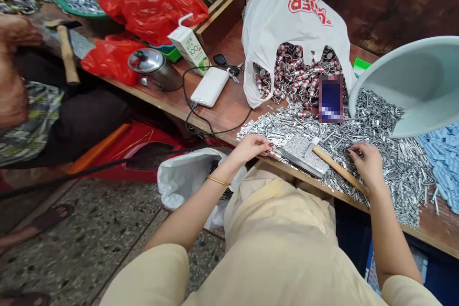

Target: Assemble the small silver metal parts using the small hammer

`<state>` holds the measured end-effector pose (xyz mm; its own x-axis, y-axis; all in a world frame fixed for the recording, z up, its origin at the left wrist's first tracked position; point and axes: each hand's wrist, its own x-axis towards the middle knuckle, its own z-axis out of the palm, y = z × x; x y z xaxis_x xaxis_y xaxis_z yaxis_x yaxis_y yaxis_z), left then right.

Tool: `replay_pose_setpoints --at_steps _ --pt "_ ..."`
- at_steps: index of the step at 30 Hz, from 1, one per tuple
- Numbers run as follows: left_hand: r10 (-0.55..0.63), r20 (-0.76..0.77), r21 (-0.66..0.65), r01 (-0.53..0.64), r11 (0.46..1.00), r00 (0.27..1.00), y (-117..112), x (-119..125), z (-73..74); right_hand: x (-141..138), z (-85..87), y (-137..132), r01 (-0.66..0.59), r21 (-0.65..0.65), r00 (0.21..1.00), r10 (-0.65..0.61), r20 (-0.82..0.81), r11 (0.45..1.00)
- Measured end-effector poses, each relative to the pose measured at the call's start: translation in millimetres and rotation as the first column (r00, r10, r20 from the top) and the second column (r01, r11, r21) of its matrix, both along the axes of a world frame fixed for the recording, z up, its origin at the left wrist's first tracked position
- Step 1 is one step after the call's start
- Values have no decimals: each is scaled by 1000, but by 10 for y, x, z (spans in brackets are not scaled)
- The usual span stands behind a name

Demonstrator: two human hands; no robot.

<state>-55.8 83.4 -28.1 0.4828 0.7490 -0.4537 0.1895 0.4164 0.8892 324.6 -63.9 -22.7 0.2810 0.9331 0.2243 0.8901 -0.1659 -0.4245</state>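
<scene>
My left hand (255, 147) is at the table's front edge, thumb and fingers closed on a small red-and-silver metal piece (275, 154). Beside it lies a speckled grey slab (296, 145). A hammer with a wooden handle (339, 168) rests across the slab, its handle end passing by my right wrist. My right hand (366, 160) dips its pinched fingertips into the pile of small silver metal parts (387, 172); whatever they hold is too small to make out. Behind the slab, a white plastic bag (261, 24) lies open with many red-and-silver pieces (294, 74) spilling out.
A tilted grey tub (430, 86) and light blue parts (448, 158) are on the right. Leftward are a white power bank (210, 87) with a black cable, keys (233, 72), a drink carton (190, 48) and a metal mug (158, 69). Another person's arm (12, 71) is far left.
</scene>
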Motion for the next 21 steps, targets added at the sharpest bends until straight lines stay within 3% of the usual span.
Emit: replay_pose_setpoints --at_steps 2,4,5,8,10,12,14,16,21 --pt "-30 -3 -11 30 999 1000 38 28 0 -74 119 -43 31 94 997 -24 -74 995" --pt "-64 -2 -15 64 998 998 63 64 -2 -259 243 -61 50 128 944 -5 -329 990" --pt "-76 -4 -17 76 997 997 71 81 -4 -389 300 -53 42 119 867 23 -497 992" --pt "-94 -21 -23 94 995 995 81 118 -12 -835 418 58 -89 63 486 98 -869 994" --pt "-97 -22 -10 97 995 995 80 129 -12 -1096 448 174 -192 31 282 86 -955 981" --pt "-99 -18 2 99 995 995 74 132 -10 -1276 456 275 -248 3 164 45 -986 969" --pt "-98 -11 6 98 995 995 65 136 -12 -1371 460 339 -257 -19 121 13 -993 966" --pt "-86 -12 8 86 996 996 59 141 -23 -1407 470 380 -259 -32 133 3 -991 965" --pt "-96 -33 11 96 995 995 81 147 -77 -1498 464 527 -302 -7 313 92 -945 953"
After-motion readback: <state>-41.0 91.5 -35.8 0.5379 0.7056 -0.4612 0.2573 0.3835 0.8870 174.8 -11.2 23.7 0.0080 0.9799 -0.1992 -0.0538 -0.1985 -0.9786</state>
